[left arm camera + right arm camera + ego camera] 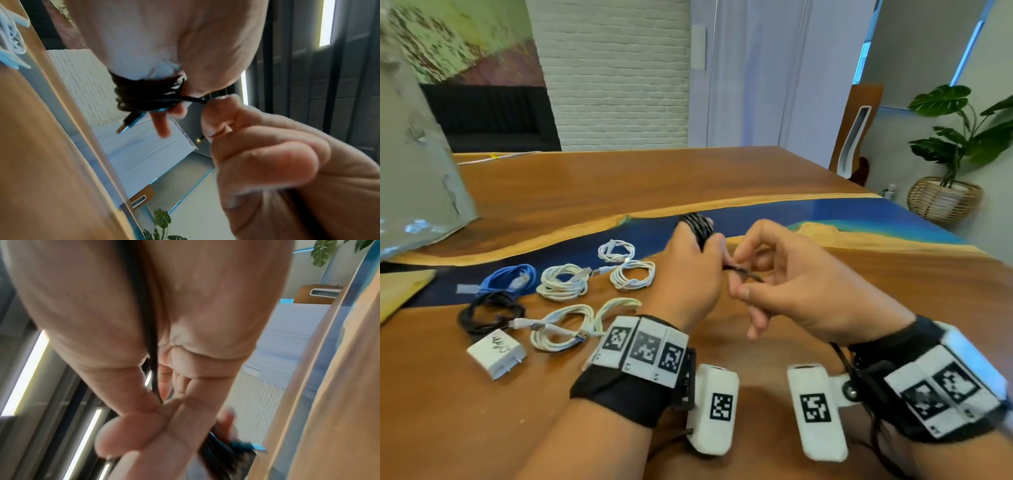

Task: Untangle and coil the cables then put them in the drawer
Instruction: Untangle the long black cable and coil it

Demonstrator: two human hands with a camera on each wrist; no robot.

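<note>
A black cable [697, 224] is wound in several turns round the fingers of my left hand [688, 270], held above the table's blue strip. The left wrist view shows the coil [144, 94] on those fingers, with a USB plug [127, 125] sticking out below. My right hand [784, 284] pinches the cable's short free end [743, 272] between thumb and fingers, right beside the left hand. In the right wrist view the black cable [152, 353] runs across my palm. No drawer is in view.
On the wooden table [825, 212] to the left lie several coiled white cables [563, 282], a blue cable [512, 277], a black cable [489, 313] and a white charger [498, 353]. A clear plastic bag [417, 171] stands at the far left.
</note>
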